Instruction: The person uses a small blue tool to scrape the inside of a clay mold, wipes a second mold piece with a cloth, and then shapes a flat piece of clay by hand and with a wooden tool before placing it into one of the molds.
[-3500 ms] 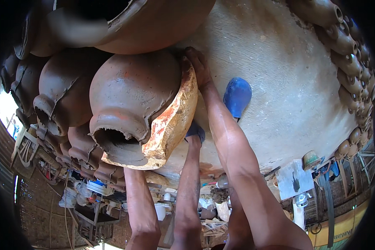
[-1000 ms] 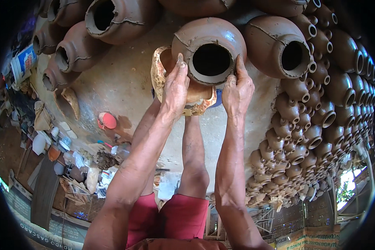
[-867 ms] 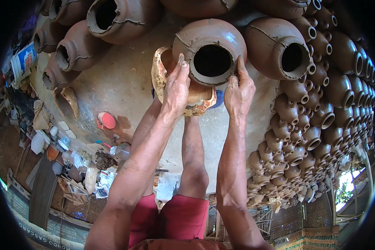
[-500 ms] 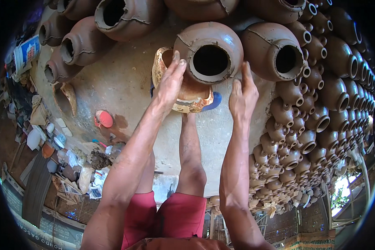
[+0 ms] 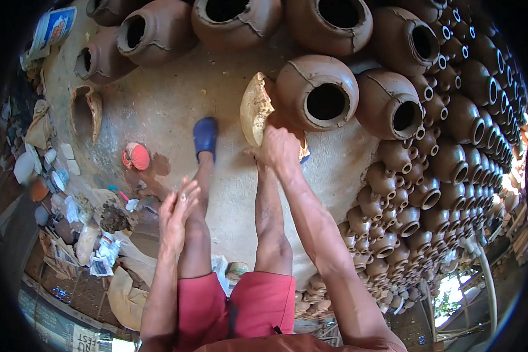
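On the floor, the round pot looks like damp clay: probably heavy, easily dented, best cradled under its belly. At its left side is the pale shell, likely stiff but prone to chipping, best held by its thick rim. The right hand appears clasped on its near end, fingertips hidden; the left hand is empty, fingers loose.

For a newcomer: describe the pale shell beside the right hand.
Find the right hand above the red shorts. The pale shell is just beyond it, left of a round brown pot. Its cream outside and jagged edge set it apart from the brown pots.
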Action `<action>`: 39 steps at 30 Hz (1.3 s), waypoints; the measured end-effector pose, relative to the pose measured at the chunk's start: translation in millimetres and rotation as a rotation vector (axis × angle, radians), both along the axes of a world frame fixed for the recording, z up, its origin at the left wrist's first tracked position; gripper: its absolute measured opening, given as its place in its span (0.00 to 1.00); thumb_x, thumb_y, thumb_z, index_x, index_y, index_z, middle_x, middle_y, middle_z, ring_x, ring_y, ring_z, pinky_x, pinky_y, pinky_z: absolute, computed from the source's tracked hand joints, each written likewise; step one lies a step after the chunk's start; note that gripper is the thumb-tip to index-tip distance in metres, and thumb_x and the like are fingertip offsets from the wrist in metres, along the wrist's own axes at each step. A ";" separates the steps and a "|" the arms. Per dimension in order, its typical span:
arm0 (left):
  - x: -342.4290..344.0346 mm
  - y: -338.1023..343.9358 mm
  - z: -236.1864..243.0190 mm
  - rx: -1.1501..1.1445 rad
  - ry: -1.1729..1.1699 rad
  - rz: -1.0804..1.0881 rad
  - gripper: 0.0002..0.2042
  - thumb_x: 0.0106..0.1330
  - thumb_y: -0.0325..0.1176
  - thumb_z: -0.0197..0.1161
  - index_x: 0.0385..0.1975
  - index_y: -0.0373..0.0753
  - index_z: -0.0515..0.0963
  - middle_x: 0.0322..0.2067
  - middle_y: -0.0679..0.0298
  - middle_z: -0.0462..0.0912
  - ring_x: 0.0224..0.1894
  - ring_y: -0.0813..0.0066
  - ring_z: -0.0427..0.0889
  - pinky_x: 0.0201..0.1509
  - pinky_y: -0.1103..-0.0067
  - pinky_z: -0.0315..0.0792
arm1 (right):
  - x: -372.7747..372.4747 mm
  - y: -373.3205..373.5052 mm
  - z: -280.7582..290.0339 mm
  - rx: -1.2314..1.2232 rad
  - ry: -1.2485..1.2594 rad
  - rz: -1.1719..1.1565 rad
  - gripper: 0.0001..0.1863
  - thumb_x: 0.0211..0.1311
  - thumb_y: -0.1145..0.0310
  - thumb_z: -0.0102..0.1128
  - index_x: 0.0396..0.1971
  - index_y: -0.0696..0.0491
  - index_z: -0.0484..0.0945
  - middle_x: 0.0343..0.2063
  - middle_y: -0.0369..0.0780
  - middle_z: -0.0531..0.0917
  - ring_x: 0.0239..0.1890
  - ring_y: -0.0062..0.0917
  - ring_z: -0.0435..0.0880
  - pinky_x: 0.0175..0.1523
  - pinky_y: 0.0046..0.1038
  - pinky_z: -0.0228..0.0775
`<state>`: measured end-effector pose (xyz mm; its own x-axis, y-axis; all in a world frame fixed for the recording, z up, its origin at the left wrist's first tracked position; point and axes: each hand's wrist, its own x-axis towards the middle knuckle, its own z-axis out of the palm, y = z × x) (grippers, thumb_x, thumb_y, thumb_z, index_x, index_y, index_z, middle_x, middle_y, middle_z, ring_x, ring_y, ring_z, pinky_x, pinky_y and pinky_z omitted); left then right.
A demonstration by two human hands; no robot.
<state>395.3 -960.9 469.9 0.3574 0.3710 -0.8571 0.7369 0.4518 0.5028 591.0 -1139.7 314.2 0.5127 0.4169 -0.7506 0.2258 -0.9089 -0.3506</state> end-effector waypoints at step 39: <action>-332.1 413.7 58.3 0.087 0.064 1.542 0.24 0.75 0.34 0.63 0.67 0.30 0.70 0.61 0.57 0.79 0.66 0.72 0.75 0.72 0.76 0.66 | -229.3 739.1 253.1 0.378 0.482 0.765 0.29 0.44 0.63 0.75 0.51 0.52 0.84 0.49 0.51 0.86 0.52 0.46 0.86 0.59 0.42 0.77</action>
<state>63.1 -547.1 528.2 -0.4417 0.3811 -0.8122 -0.3804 0.7403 0.5543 361.7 -400.5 567.3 -0.3227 0.7650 -0.5573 0.4636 -0.3856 -0.7977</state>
